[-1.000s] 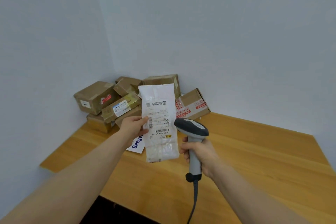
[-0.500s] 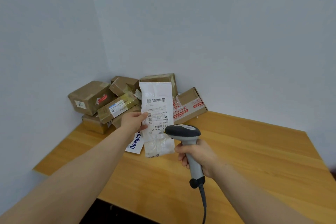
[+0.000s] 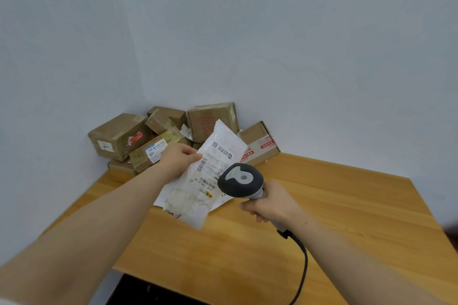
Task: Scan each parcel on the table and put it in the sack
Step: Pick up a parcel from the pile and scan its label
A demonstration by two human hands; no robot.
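My left hand (image 3: 179,161) pinches a white plastic mailer parcel (image 3: 203,176) by its left edge, above the wooden table (image 3: 334,218). The parcel is tilted, its top leaning right, with its printed barcode label facing me. My right hand (image 3: 269,202) grips the handle of a grey barcode scanner (image 3: 240,180). The scanner's head overlaps the parcel's lower right edge and points at the label. Its black cable (image 3: 301,267) hangs down toward me. No sack is in view.
Several brown cardboard boxes (image 3: 119,135) are piled in the table's far left corner against the pale walls. One box with red print (image 3: 260,145) sits at the pile's right end. A white sheet lies on the table under the held parcel.
The parcel has tilted from upright to leaning right and come lower. The scanner has turned so its head faces the label and now covers the parcel's lower right edge.
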